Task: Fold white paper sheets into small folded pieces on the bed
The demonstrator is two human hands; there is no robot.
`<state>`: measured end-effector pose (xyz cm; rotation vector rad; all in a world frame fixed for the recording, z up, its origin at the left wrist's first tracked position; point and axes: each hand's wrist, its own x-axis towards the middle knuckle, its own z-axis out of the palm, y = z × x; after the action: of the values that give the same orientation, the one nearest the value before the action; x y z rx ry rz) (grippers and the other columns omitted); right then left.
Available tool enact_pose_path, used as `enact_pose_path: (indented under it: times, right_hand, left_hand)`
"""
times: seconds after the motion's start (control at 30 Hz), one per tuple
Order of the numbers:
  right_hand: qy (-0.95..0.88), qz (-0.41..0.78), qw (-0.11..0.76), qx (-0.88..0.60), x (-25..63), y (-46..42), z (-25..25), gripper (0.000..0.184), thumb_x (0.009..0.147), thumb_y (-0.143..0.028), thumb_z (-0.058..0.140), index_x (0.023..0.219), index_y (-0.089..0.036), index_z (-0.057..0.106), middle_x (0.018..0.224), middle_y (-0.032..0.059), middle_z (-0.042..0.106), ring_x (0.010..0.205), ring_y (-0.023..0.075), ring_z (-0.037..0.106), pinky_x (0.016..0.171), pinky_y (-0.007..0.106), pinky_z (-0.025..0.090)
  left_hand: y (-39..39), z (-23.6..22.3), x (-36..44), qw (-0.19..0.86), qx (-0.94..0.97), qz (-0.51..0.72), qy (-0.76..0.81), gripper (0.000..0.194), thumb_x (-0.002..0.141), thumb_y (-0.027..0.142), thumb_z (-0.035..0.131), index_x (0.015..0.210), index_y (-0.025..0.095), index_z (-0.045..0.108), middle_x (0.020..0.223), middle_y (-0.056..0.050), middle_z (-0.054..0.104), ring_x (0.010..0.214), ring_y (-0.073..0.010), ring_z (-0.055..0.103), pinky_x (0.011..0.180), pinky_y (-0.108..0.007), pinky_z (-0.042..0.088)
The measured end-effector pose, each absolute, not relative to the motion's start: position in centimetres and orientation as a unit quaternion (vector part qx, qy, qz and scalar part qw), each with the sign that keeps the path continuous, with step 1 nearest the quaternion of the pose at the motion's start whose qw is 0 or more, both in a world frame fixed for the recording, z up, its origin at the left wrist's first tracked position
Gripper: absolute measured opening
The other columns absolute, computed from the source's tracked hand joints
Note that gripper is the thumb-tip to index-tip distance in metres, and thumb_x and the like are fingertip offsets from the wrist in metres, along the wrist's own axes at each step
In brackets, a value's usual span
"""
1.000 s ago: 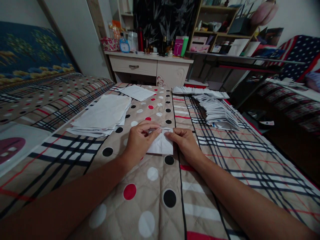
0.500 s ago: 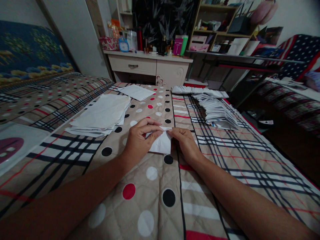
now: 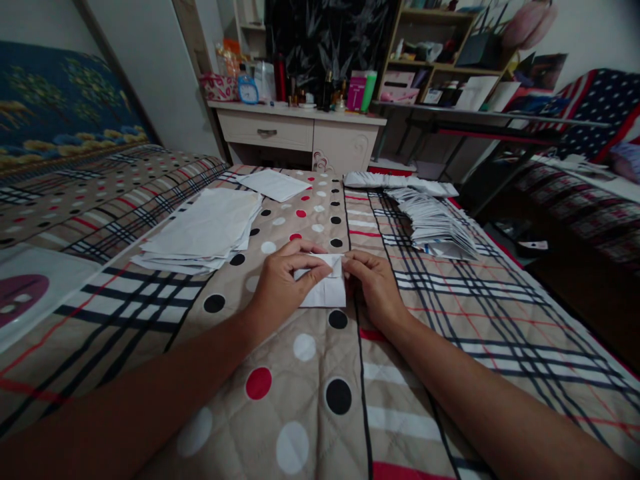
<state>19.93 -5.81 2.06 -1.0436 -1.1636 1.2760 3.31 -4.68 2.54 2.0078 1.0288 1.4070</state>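
A small folded piece of white paper lies on the bedspread in front of me, creased, with a flap turned down along its top. My left hand grips its left part, thumb on top of the flap and fingers along the far edge. At the upper right corner, the bent fingers of my right hand pinch the paper's edge; their tips partly hide that corner.
On the left lies a stack of white paper sheets, with more paper beyond it. To the right are a fanned pile of folded papers and a row of folded papers. A dresser stands past the bed.
The top flap of the paper now lies flatter and shows more of its surface. My left thumb has slid right along it, and my right fingers have shifted slightly right to the corner.
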Motion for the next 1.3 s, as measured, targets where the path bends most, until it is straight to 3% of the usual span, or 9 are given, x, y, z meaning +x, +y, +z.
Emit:
enact_pose_path:
  times: [0.13,0.23,0.3,0.5,0.73,0.87,1.03,1.3]
  right_hand:
    - [-0.496,0.529,0.527,-0.443,19.63,-6.02,2.33,0.033,0.077,-0.045,0.068,0.061,-0.019,0.056,0.055,-0.0039,0.048,0.050,0.0097,0.041,0.048,0.024,0.032]
    - [-0.510,0.521,0.513,-0.453,19.55,-6.11,2.32,0.029,0.069,-0.043,0.076,0.066,-0.018,0.061,0.059,-0.0029,0.053,0.053,0.0103,0.044,0.050,0.024,0.034]
    - [-0.516,0.509,0.503,-0.471,19.64,-6.11,2.19,0.029,0.072,-0.043,0.073,0.066,-0.018,0.060,0.059,-0.0023,0.054,0.053,0.0103,0.044,0.049,0.023,0.032]
    - [-0.579,0.417,0.486,-0.504,19.88,-5.97,1.88,0.038,0.082,-0.046,0.063,0.058,-0.018,0.053,0.053,-0.0031,0.045,0.049,0.0090,0.035,0.044,0.023,0.024]
    - [-0.535,0.480,0.506,-0.477,19.77,-5.93,2.23,0.054,0.080,-0.068,0.057,0.058,-0.019,0.051,0.052,-0.0028,0.044,0.048,0.0094,0.034,0.045,0.024,0.026]
    - [-0.549,0.507,0.496,-0.441,19.76,-5.86,2.31,0.041,0.070,-0.055,0.074,0.065,-0.018,0.058,0.059,-0.0017,0.052,0.055,0.0109,0.043,0.051,0.024,0.033]
    - [-0.589,0.504,0.465,-0.427,19.77,-5.88,2.13,0.035,0.076,-0.047,0.069,0.061,-0.017,0.058,0.057,-0.0020,0.048,0.053,0.0099,0.038,0.050,0.024,0.028]
    - [-0.645,0.495,0.422,-0.401,19.65,-6.22,2.17,0.028,0.079,-0.040,0.070,0.065,-0.016,0.063,0.060,-0.0016,0.052,0.057,0.0107,0.043,0.054,0.025,0.033]
  left_hand:
    - [-4.59,2.24,3.34,0.258,0.707,0.522,0.402,0.007,0.074,0.018,0.076,0.080,0.019,0.073,0.087,-0.004,0.071,0.087,-0.0177,0.066,0.081,-0.030,0.054]
    - [-4.62,2.25,3.41,0.325,0.671,0.512,0.427,0.033,0.070,0.019,0.078,0.102,0.018,0.069,0.084,-0.003,0.071,0.076,-0.0159,0.066,0.067,-0.026,0.053]
    - [-4.60,2.34,3.45,0.393,0.644,0.490,0.436,0.045,0.067,0.021,0.080,0.109,0.016,0.066,0.078,-0.002,0.069,0.066,-0.0138,0.064,0.056,-0.022,0.049]
    - [-4.44,2.41,3.34,0.479,0.656,0.389,0.435,0.026,0.061,0.028,0.084,0.077,0.014,0.069,0.069,-0.001,0.068,0.058,-0.0121,0.060,0.050,-0.021,0.046]
    - [-4.46,2.46,3.31,0.545,0.580,0.426,0.431,0.027,0.061,0.030,0.085,0.075,0.014,0.069,0.071,-0.001,0.070,0.059,-0.0131,0.062,0.054,-0.023,0.049]
    - [-4.42,2.80,3.34,0.552,0.528,0.460,0.453,0.028,0.060,0.029,0.085,0.075,0.014,0.066,0.071,0.000,0.070,0.057,-0.0110,0.061,0.052,-0.021,0.048]
    - [-4.50,2.91,3.39,0.564,0.530,0.462,0.432,0.035,0.055,0.029,0.088,0.080,0.014,0.069,0.076,-0.002,0.071,0.064,-0.0129,0.064,0.056,-0.022,0.049]
    - [-4.49,2.82,2.76,0.460,0.602,0.461,0.462,0.031,0.079,0.041,0.068,0.062,0.014,0.068,0.053,0.001,0.056,0.045,-0.0078,0.043,0.041,-0.021,0.030]
